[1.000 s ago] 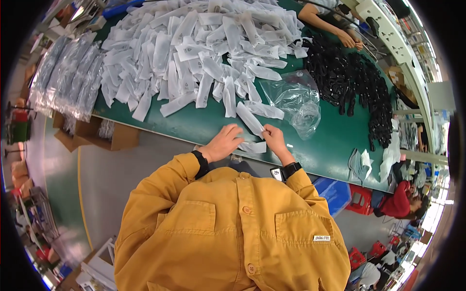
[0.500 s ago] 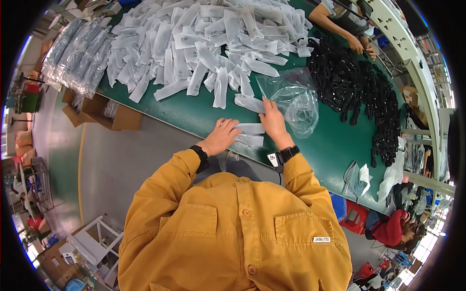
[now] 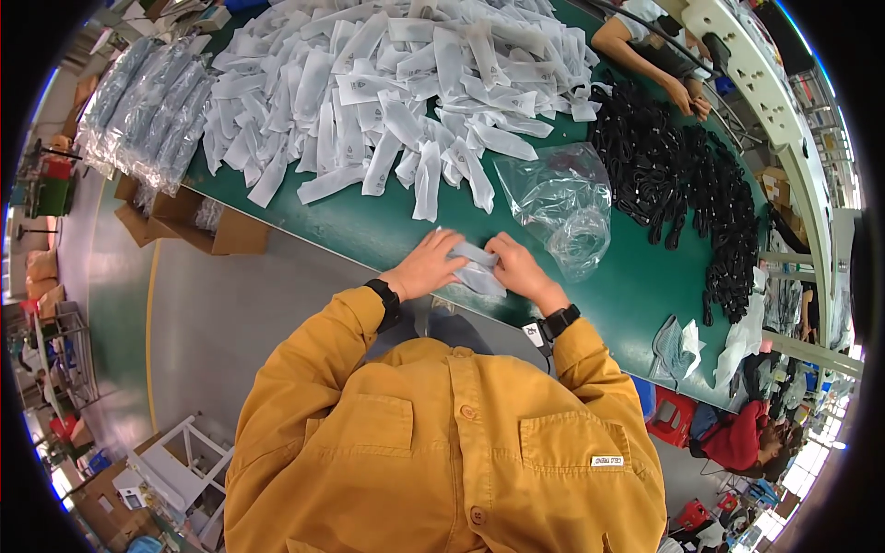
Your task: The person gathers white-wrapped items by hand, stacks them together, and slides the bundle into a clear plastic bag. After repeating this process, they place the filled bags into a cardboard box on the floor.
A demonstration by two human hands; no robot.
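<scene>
At the near edge of the green table (image 3: 359, 238), my left hand (image 3: 426, 266) closes on the left end of a few narrow, frosted white plastic packets (image 3: 479, 279). My right hand (image 3: 518, 266) grips the same packets from the right, its fingers curled over their upper edge. The packets lie side by side between the two hands, and their ends are partly covered by my fingers. Beyond my hands spreads a large heap of similar packets (image 3: 346, 101). A clear plastic bag (image 3: 562, 207) rests just beyond my right hand.
Black coiled cables (image 3: 645, 166) are piled at the right. Wrapped bundles (image 3: 152, 106) sit at the far left, above an open cardboard box (image 3: 207, 226). Another person's hands (image 3: 689, 99) work at the far right, near a white rail with sockets (image 3: 747, 46).
My right hand has moved nearer, bringing a packet from the table beside the bag to those by my left hand. Both hands now hold the packets together.
</scene>
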